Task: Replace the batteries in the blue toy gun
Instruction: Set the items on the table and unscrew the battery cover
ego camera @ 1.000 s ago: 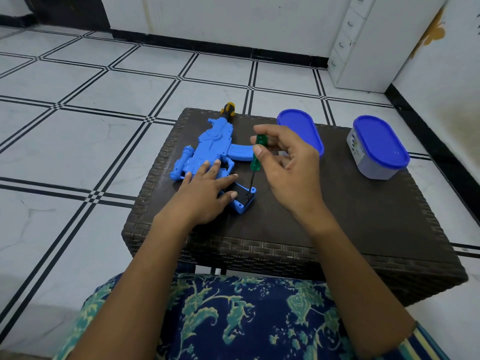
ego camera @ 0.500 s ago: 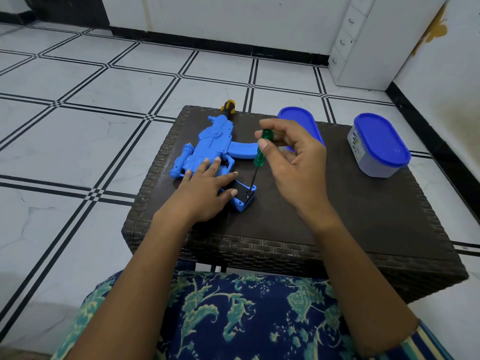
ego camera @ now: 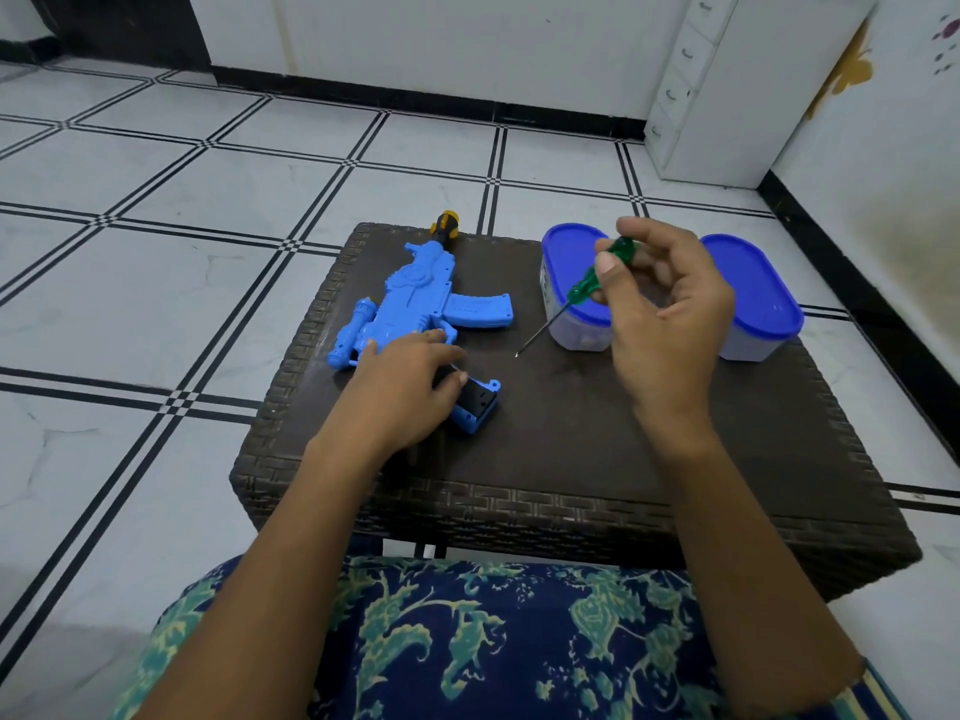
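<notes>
A blue toy gun [ego camera: 415, 304] lies flat on a dark wicker table [ego camera: 571, 449]. The left hand [ego camera: 410, 387] rests on its grip, fingers relaxed. The right hand [ego camera: 660, 314] pinches a green screwdriver [ego camera: 597, 278], held clear of the gun, before 2 blue-lidded containers [ego camera: 753, 293].

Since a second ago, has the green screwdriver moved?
Yes. The green screwdriver, in the right hand, has lifted off the blue toy gun and gone right, toward the blue-lidded container; its tip hangs over the table.

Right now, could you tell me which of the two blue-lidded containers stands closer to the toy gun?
The left container, partly behind the green screwdriver and right hand; the other container stands further right.
</notes>
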Available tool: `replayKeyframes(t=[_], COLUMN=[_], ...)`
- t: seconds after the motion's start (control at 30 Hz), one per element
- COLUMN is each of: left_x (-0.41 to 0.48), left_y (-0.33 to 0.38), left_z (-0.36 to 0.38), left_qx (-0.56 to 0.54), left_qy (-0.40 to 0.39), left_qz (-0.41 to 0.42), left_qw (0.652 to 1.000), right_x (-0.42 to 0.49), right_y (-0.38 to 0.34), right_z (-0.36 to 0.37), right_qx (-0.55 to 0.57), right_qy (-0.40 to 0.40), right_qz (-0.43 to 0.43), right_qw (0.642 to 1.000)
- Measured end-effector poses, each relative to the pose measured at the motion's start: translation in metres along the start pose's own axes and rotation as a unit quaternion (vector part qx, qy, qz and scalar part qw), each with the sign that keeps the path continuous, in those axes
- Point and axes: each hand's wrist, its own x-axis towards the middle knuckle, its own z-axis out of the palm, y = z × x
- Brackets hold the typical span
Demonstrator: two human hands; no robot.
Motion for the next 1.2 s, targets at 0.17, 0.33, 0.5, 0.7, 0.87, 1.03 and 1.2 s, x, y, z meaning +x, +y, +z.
replayKeyframes(t=[0.17,0.33,0.5,0.7,0.87,1.03,1.2], left_x=[0.007,0.017,0.024,0.029,0.030,0.031,0.029], left_y=[0.025,0.051,0.066,0.080,0.086,0.086,0.086], left_z=[0.010,0.031,0.044,0.058,0.065,0.065,0.063], left_qx=[0.009,0.061,0.084,0.128,0.172,0.177,0.148], left_qy=[0.003,-0.053,-0.083,-0.110,-0.119,-0.117,-0.104], left_qz=[0.035,0.057,0.054,0.064,0.062,0.059,0.060], left_qw=[0.999,0.995,0.992,0.984,0.976,0.976,0.982], right_x=[0.005,0.002,0.001,0.003,0.005,0.010,0.012], right_y=[0.029,0.047,0.064,0.074,0.076,0.075,0.075], right_z=[-0.027,-0.046,-0.063,-0.074,-0.080,-0.087,-0.095], right_qx=[0.005,0.027,0.043,0.056,0.046,0.036,0.039], right_qy=[0.045,0.045,0.053,0.058,0.057,0.068,0.106], right_qz=[0.086,0.161,0.231,0.279,0.315,0.336,0.329], right_qw=[0.995,0.986,0.971,0.957,0.946,0.939,0.938])
